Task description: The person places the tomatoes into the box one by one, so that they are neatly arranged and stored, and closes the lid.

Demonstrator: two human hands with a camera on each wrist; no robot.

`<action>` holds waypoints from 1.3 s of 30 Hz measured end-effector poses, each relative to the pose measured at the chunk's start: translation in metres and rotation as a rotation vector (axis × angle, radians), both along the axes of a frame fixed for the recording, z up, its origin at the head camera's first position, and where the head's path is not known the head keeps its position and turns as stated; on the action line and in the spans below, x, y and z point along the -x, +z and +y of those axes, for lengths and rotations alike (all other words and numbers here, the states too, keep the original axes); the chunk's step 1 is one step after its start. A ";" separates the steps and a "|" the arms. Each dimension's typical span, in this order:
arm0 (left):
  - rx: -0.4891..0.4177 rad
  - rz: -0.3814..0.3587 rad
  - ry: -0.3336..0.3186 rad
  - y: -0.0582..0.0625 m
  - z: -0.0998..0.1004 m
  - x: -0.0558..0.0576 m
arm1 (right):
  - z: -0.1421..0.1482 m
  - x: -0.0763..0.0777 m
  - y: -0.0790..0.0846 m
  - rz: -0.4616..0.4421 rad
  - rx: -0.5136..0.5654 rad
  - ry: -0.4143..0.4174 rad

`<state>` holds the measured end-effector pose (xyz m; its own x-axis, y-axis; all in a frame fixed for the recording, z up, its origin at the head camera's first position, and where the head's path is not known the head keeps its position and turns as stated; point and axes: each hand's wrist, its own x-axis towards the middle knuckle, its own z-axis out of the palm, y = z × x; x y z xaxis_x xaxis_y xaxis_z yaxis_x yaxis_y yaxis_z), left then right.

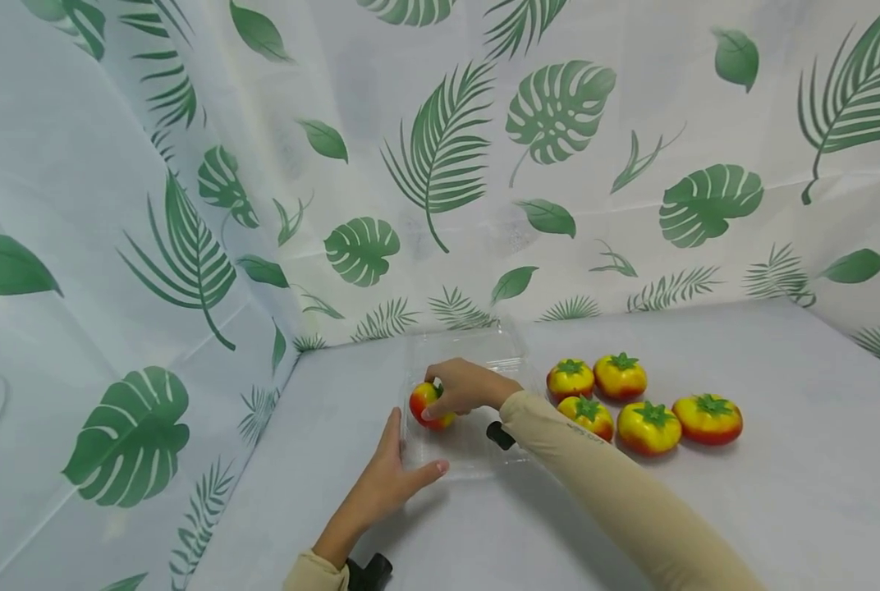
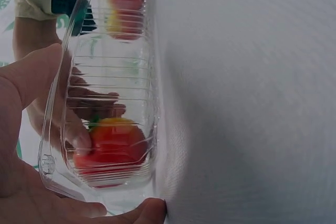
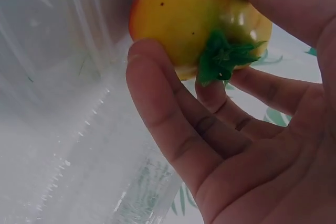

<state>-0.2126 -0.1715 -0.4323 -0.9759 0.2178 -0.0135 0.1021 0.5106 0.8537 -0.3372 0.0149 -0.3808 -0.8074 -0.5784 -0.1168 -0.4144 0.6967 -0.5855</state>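
Note:
A red-and-yellow tomato (image 1: 423,405) with a green leafy top is inside the left part of a clear plastic box (image 1: 458,460). My right hand (image 1: 465,386) reaches over the box and holds this tomato between thumb and fingers; the right wrist view shows the tomato (image 3: 178,19) with fingertips on both sides of it. My left hand (image 1: 387,483) is at the front left corner of the box, thumb and fingers spread apart. In the left wrist view its thumb lies right at the box rim (image 2: 55,90) and its fingertips are by the box's end.
Several more tomatoes (image 1: 650,428) sit on the pale tabletop (image 1: 795,492) just right of the box, partly behind the right sleeve (image 1: 595,476). The box's clear lid (image 1: 462,341) stands open at the back, near the leaf-patterned curtain (image 1: 440,164).

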 end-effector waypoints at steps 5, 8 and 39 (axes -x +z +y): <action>-0.007 -0.001 0.009 0.001 -0.001 0.001 | -0.002 -0.003 0.005 0.008 0.002 0.002; -0.013 -0.003 0.012 0.000 0.000 0.001 | -0.002 -0.005 0.007 0.006 -0.001 -0.009; -0.033 0.001 0.016 -0.002 0.001 0.002 | 0.028 -0.011 0.018 0.120 0.027 -0.020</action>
<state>-0.2151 -0.1702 -0.4342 -0.9793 0.2025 -0.0052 0.0955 0.4839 0.8699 -0.3263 0.0434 -0.3629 -0.8259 -0.5638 -0.0028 -0.4692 0.6900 -0.5511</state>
